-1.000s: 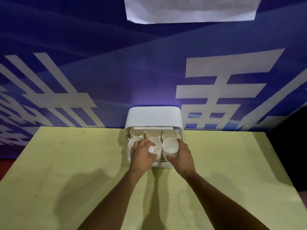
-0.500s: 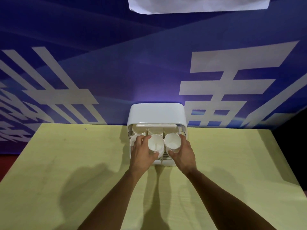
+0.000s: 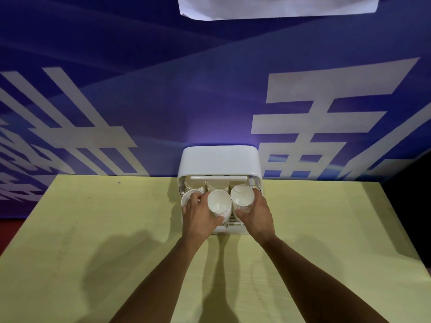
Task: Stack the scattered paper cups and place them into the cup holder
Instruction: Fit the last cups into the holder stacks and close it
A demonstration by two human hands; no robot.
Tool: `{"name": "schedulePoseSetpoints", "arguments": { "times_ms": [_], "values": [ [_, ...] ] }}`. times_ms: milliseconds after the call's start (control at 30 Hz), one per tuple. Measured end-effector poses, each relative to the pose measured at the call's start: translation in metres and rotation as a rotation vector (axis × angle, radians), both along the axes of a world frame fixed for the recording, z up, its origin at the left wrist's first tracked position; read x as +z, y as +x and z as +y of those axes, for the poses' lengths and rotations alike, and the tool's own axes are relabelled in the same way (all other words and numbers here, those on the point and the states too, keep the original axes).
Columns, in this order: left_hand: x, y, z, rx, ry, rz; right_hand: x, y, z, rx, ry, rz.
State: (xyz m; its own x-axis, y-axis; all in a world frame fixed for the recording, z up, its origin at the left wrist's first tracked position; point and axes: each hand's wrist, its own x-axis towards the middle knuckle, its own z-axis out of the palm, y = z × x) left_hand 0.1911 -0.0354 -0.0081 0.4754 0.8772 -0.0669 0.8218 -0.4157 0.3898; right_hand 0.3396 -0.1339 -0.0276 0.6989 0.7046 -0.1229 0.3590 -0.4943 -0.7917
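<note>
My left hand curls its fingers round the middle stack; my right hand grips the right stack. Both stand in the holder at the table's far edge, leaning slightly, mouths up toward me.

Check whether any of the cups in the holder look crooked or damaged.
Nothing looks spilled or crushed. The middle cup stack, gripped by the left hand, and the right cup stack, held by the right hand, lean out of the cup holder toward the camera, seemingly not yet seated.
</note>
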Motion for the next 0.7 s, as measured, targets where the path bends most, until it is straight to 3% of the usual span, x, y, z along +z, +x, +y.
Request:
{"name": "schedulePoseSetpoints", "arguments": {
  "times_ms": [700],
  "values": [
    [0.006, 0.015, 0.005, 0.008, 0.013, 0.021, 0.003, 0.009, -0.019, 0.039, -0.033, 0.037]
  ]
}}
